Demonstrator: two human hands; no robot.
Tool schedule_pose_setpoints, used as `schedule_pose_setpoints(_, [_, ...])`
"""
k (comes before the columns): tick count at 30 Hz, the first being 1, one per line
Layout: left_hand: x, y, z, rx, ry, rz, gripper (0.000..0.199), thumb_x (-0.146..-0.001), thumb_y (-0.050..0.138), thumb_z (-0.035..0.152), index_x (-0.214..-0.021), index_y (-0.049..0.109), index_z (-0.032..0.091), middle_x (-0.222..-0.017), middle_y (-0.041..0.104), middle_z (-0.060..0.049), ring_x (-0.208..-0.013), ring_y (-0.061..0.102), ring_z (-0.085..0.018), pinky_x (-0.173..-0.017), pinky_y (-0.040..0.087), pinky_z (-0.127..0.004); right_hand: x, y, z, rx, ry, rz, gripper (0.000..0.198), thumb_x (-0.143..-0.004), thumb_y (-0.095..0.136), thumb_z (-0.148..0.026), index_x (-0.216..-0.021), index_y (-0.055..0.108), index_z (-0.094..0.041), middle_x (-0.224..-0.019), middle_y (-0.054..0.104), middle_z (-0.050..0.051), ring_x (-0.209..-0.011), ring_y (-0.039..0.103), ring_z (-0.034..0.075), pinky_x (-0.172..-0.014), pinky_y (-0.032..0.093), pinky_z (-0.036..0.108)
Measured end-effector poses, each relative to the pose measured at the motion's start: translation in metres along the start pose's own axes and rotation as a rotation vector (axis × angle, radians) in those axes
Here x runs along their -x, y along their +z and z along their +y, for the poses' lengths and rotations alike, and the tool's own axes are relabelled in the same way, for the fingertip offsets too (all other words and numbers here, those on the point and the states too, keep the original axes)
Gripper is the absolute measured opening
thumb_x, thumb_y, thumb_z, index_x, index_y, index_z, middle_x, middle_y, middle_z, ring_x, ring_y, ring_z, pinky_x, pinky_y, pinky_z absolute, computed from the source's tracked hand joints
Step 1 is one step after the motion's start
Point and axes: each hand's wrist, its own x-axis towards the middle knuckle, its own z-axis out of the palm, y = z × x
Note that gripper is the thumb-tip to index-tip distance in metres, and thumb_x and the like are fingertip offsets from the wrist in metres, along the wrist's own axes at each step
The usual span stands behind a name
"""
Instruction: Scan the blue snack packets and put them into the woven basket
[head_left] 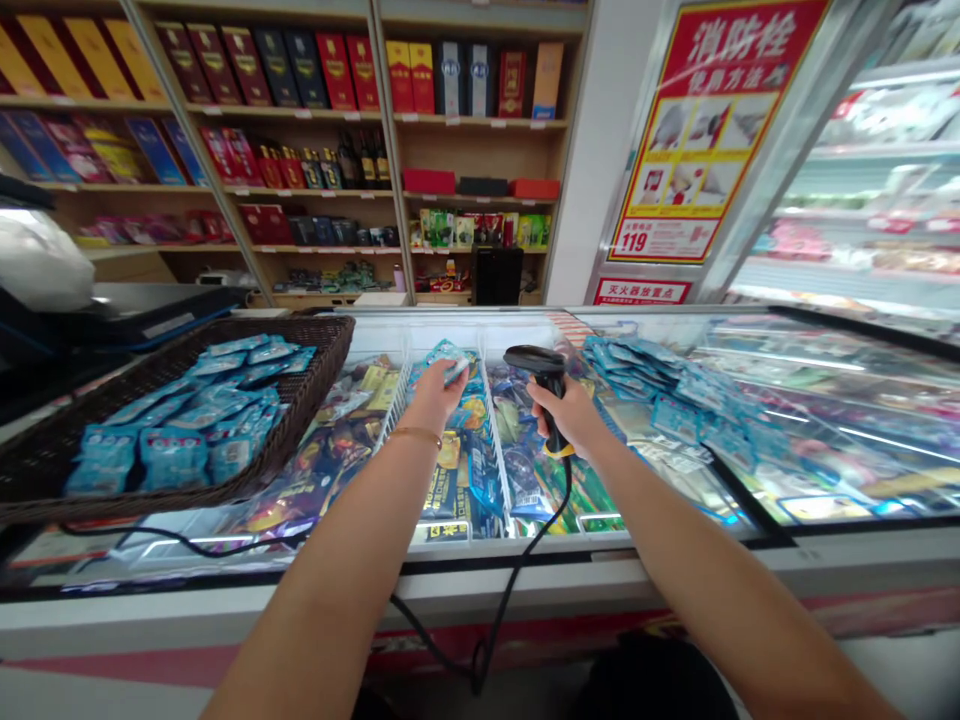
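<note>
My left hand is closed on a small blue packet, part of which is hidden by the fingers. In my right hand is a black barcode scanner, gripped by its handle, its head turned toward the packet. A black cable hangs from the scanner's handle. Both hands are above the glass-topped freezer. To the left, a brown wicker basket holds several blue packets. On the right a heap of similar blue packets lies on the glass.
Under the glass, wire dividers separate bagged frozen goods. Beyond the freezer stand shelves of boxes and bottles, and a red fire-hydrant poster on the wall. A refrigerated display stands at the right.
</note>
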Motion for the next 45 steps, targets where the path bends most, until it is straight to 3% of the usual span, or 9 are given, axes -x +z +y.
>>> schedule_pose_setpoints(4, [-0.004,-0.008,-0.005,-0.079,0.114,0.019,0.025,-0.077,0.068,0.003,-0.08,0.049,0.02,-0.085,0.064,-0.001,-0.081,0.066,-0.013,-0.081,0.06,-0.033,0.003,0.001,-0.002,0.026,-0.012,0.003,0.044,-0.073,0.078,-0.048,-0.095,0.052,-0.02,-0.054,0.058,-0.008,-0.034,0.051,0.011,-0.035,0.041,0.023])
schedule_pose_setpoints(7, [-0.005,-0.013,-0.001,-0.213,0.226,0.049,0.021,-0.08,0.066,0.007,-0.076,0.05,0.019,-0.081,0.064,0.0,-0.078,0.064,-0.013,-0.08,0.06,-0.032,0.007,0.003,-0.004,0.054,-0.01,-0.012,0.041,-0.074,0.077,-0.046,-0.094,0.053,-0.02,-0.054,0.057,-0.007,-0.035,0.052,0.011,-0.035,0.04,0.023])
schedule_pose_setpoints(14, [-0.007,-0.024,-0.001,-0.367,0.385,-0.125,0.015,-0.069,0.076,0.017,-0.078,0.064,0.014,-0.076,0.067,-0.002,-0.075,0.064,-0.015,-0.075,0.059,-0.03,0.012,0.004,-0.006,0.152,-0.025,-0.096,0.039,-0.075,0.076,-0.05,-0.089,0.056,-0.019,-0.056,0.059,-0.004,-0.036,0.053,0.011,-0.036,0.041,0.023])
schedule_pose_setpoints(19, [-0.007,-0.024,-0.005,-0.412,0.444,-0.156,0.013,-0.076,0.069,0.018,-0.066,0.062,0.015,-0.067,0.063,-0.001,-0.073,0.063,-0.015,-0.078,0.058,-0.031,0.015,0.005,-0.009,0.239,-0.048,-0.094,0.033,-0.078,0.074,-0.046,-0.088,0.056,-0.019,-0.057,0.06,-0.003,-0.037,0.054,0.012,-0.039,0.044,0.023])
schedule_pose_setpoints(31, [-0.004,-0.022,-0.007,-0.487,0.411,-0.202,0.007,-0.078,0.064,0.013,-0.074,0.07,0.016,-0.071,0.068,-0.001,-0.074,0.067,-0.018,-0.075,0.058,-0.03,0.016,0.005,-0.009,0.293,-0.055,-0.097,0.027,-0.08,0.07,-0.042,-0.084,0.054,-0.02,-0.055,0.059,-0.003,-0.037,0.054,0.012,-0.039,0.045,0.023])
schedule_pose_setpoints(37, [-0.005,-0.021,-0.008,-0.46,0.413,-0.186,0.015,-0.076,0.07,0.014,-0.064,0.061,0.016,-0.063,0.059,0.001,-0.069,0.062,-0.015,-0.078,0.058,-0.031,0.013,0.006,-0.006,0.259,-0.037,-0.085,0.026,-0.081,0.07,-0.041,-0.084,0.054,-0.02,-0.055,0.057,-0.004,-0.036,0.054,0.012,-0.038,0.044,0.023])
schedule_pose_setpoints(43, [0.006,-0.004,-0.012,-0.219,0.189,0.068,0.017,-0.079,0.063,0.002,-0.077,0.058,0.018,-0.065,0.054,0.003,-0.064,0.059,-0.011,-0.081,0.061,-0.035,0.002,-0.013,-0.011,0.196,-0.01,-0.053,0.031,-0.078,0.074,-0.042,-0.089,0.055,-0.021,-0.057,0.059,-0.005,-0.035,0.053,0.012,-0.035,0.041,0.023])
schedule_pose_setpoints(45, [0.011,0.008,-0.019,-0.199,0.095,0.069,0.019,-0.08,0.063,0.0,-0.079,0.058,0.018,-0.065,0.054,0.003,-0.061,0.059,-0.01,-0.081,0.061,-0.034,0.002,-0.031,-0.019,0.159,-0.007,-0.009,0.032,-0.078,0.075,-0.043,-0.089,0.055,-0.021,-0.056,0.058,-0.005,-0.035,0.053,0.011,-0.035,0.041,0.023])
